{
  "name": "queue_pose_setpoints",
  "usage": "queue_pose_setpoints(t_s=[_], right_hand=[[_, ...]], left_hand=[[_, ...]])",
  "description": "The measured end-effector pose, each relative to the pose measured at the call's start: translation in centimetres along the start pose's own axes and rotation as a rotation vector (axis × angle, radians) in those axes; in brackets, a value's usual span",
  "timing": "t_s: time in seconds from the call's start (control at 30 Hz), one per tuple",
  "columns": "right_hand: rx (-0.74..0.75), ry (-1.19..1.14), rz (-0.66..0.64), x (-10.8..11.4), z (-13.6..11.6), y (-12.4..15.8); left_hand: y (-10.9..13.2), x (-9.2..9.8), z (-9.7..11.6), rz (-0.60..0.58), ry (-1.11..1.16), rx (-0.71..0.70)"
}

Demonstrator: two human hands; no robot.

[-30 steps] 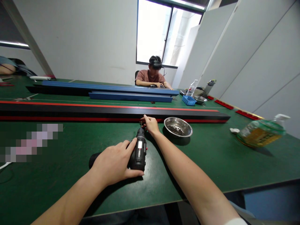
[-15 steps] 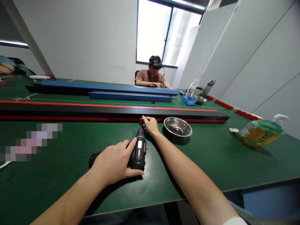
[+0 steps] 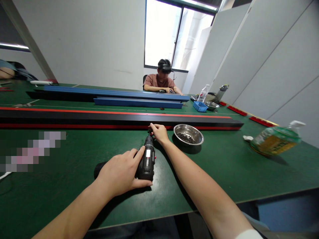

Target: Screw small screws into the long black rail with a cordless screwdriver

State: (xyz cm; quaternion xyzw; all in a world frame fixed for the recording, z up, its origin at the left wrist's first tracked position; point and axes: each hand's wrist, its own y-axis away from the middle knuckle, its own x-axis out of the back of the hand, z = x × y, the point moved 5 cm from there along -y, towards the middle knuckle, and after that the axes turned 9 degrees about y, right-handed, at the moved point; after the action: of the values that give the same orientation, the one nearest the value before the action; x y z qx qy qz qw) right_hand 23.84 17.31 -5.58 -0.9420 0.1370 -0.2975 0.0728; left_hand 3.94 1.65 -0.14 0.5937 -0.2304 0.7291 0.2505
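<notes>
My left hand point(image 3: 122, 171) is wrapped round a black cordless drill point(image 3: 147, 162) lying on its side, its chuck pointing away from me. At the tip of the bit, my right hand point(image 3: 159, 132) has its fingers pinched together; what they hold is too small to make out. Just beyond the bit runs a long black bar with red edges point(image 3: 112, 118), spanning much of the table. To the right of my right hand sits a steel bowl point(image 3: 199, 139) with many small dark screws point(image 3: 186, 138) in it.
Blue metal profiles point(image 3: 139, 102) lie farther back on the green table point(image 3: 224, 172). A large bottle with yellow liquid point(image 3: 275, 141) rests at the right. A blue basket point(image 3: 200, 106) stands behind. Another person point(image 3: 156, 81) sits across the table.
Almost nothing differs. Both hands and the drill keep their places, and the view has shifted very slightly.
</notes>
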Motion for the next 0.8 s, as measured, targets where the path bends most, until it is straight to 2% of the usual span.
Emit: queue_pose_setpoints(t_s=[0.37, 0.57, 0.8], right_hand=[[0.007, -0.003, 0.011, -0.2, 0.3, -0.3], [-0.082, -0.029, 0.104, 0.3, 1.1, -0.4], [-0.079, -0.002, 0.120, 0.6, 0.8, -0.1]], left_hand=[[0.1, -0.1, -0.2, -0.012, 0.011, 0.019], [-0.1, -0.1, -0.1, 0.016, -0.013, -0.009], [-0.5, -0.1, 0.1, 0.044, -0.045, -0.015]])
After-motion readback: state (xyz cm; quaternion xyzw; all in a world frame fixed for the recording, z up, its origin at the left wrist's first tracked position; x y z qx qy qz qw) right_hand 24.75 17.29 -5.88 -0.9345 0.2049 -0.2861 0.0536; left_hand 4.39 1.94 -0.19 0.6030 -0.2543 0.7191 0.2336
